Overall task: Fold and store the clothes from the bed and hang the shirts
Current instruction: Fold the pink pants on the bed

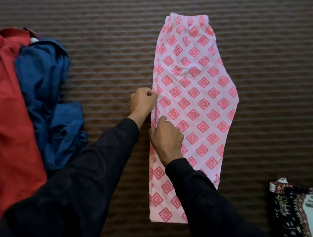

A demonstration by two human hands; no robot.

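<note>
**Pink trousers folded lengthwise, edge being aligned; pile of shirts not yet started**

Nearest the camera: two arms in black sleeves reach in from 6 o'clock. The right hand sits just below frame centre, knuckles up, fingers curled down onto the left edge of the pink trousers; it appears to pinch that edge, though the fingertips are hidden under the hand. The left hand, at about 10 o'clock from the right hand and close to it, is clenched with thumb and fingers nipping the same edge slightly higher up.

The trousers, pale pink with red diamond print, lie flat from centre toward 12 o'clock, waistband at the far end, hems nearest the person. The legs seem to be laid one on the other: judged as the first lengthwise fold done, cross folds still to come. Storing not begun.

At 9 o'clock: a loose heap, a red garment with a blue garment partly over it, both crumpled and unfolded. Whether these are the shirts for hanging cannot be told. At 4 o'clock, cut by the frame edge, a dark floral-patterned cloth; possibly a folded item, not certain.

Overall estimate: early in the task; one piece mid-fold, at least two left.

Surface: a dark brown quilted bedcover with lighter ribbed stripes, filling the view behind everything. No hanger, wardrobe or other part of the room is in view.
</note>
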